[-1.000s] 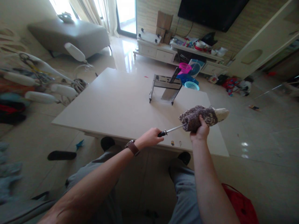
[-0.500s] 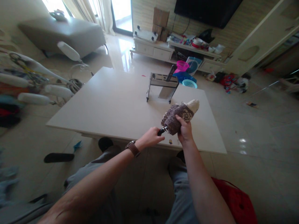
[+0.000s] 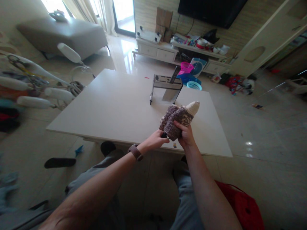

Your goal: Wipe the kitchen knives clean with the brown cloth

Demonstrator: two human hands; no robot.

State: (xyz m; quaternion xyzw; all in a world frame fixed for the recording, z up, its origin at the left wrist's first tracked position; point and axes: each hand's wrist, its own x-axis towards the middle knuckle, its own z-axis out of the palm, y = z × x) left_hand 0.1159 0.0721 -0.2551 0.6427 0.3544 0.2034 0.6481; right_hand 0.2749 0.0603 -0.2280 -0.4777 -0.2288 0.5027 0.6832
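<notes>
A fuzzy brown-and-cream cloth (image 3: 178, 119) is held bunched up above the near edge of the table, its cream end pointing up and away to the right. The right hand (image 3: 187, 135) is closed around its near right side, the thumb lying across the top. The left hand (image 3: 157, 139) grips a black handle (image 3: 164, 135) that meets the near lower end of the cloth; whatever extends past the handle is hidden inside the folds. A brown-strapped watch (image 3: 135, 152) sits on the left wrist.

Just beyond the cloth, a knife stand (image 3: 166, 85) rests upright on the white table (image 3: 105, 105), with a black-handled knife (image 3: 174, 75) slotted in it. A small sticker (image 3: 175, 145) shows near the table's front edge, below the cloth. Past the far side are a pink basket (image 3: 186, 67), a pale blue basket (image 3: 194, 85) and a white cabinet (image 3: 165, 55) under a television (image 3: 211, 12)
</notes>
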